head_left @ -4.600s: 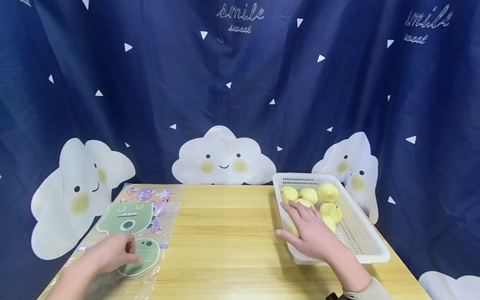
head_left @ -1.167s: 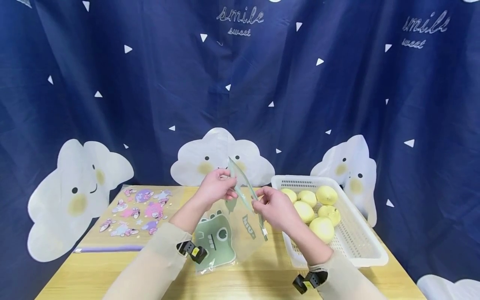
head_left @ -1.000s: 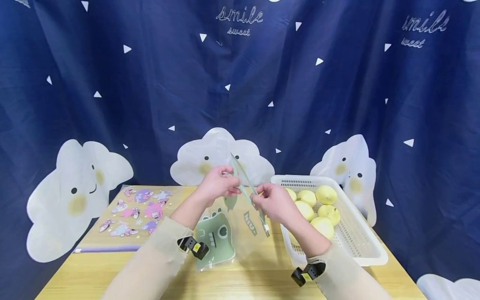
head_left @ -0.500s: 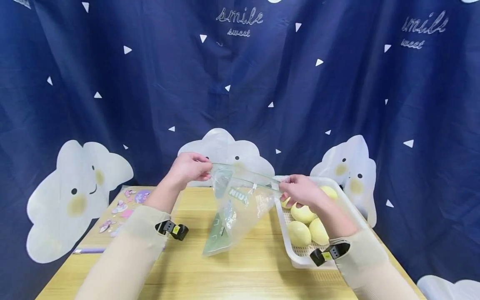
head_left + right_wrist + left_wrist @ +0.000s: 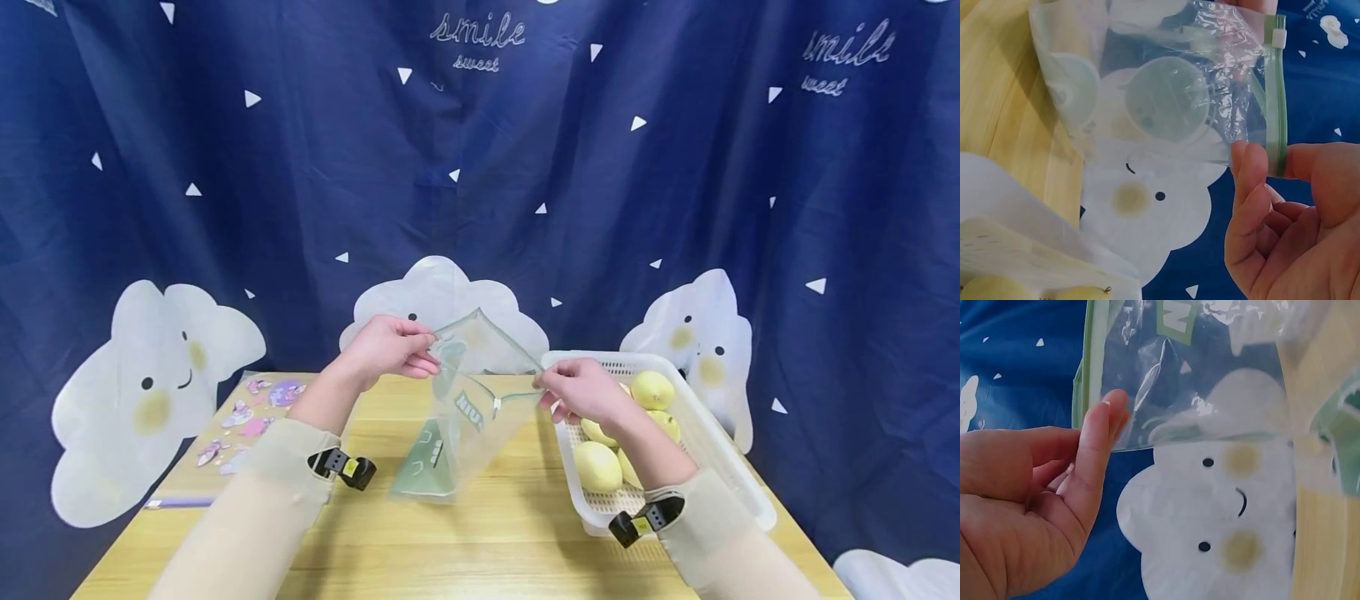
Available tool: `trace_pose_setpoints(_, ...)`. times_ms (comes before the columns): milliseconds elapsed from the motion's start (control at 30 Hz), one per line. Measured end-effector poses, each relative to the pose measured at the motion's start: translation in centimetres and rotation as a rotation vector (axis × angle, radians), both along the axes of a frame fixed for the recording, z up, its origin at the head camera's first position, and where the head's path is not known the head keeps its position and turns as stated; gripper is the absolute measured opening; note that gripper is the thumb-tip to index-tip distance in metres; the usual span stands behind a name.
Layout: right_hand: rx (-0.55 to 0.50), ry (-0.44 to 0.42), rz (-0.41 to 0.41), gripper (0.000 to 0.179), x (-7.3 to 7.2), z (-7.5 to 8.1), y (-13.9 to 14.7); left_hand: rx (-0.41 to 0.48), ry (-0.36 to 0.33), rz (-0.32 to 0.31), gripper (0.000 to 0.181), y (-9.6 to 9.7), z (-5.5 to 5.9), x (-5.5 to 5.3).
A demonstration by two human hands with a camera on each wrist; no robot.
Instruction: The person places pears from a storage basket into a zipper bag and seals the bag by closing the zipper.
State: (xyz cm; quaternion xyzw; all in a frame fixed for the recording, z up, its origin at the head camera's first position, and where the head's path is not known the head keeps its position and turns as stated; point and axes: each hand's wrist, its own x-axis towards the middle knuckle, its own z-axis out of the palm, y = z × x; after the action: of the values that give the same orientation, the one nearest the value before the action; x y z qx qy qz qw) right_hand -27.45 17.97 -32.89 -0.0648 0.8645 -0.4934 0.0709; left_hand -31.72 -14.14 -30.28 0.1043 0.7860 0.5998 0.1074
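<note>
A clear zip bag (image 5: 480, 417) with green cartoon prints hangs between my hands above the table, its green-edged mouth spread apart. At the left end of that mouth, my left hand (image 5: 393, 346) pinches the edge between thumb and fingers. My right hand (image 5: 581, 387) pinches the opposite end. The right wrist view shows a white slider (image 5: 1279, 39) on the green zip strip, near the right thumb. Through the film nothing but the prints shows inside. Just beyond my right hand, yellow round fruits (image 5: 597, 467) lie in a white basket, partly covered by my forearm.
The white perforated basket (image 5: 738, 475) stands at the table's right side. On the left lies another zip bag (image 5: 240, 429) with pink and purple prints, partly under my left sleeve. A dark blue curtain (image 5: 480, 208) with white clouds hangs behind the wooden table (image 5: 450, 554).
The green-printed bag went from the left of the table to the middle, held up by both hands. My hands have since moved apart and its mouth has widened.
</note>
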Motion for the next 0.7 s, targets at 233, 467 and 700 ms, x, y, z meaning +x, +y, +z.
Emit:
trace_pose_setpoints(233,-0.036,0.011,-0.007,0.034,0.3,0.7,-0.6,0.078,-0.059,-0.011,0.041,0.3,-0.2,0.1)
trace_pose_setpoints(467,-0.055,0.024,-0.012,0.033,0.1,0.7,-0.9,0.200,-0.115,-0.024,0.045,0.7,-0.4,0.1)
trace_pose_setpoints(700,-0.070,0.032,-0.015,0.041,-0.1,1.0,0.1,0.232,-0.116,-0.018,0.040,1.5,-0.6,0.1)
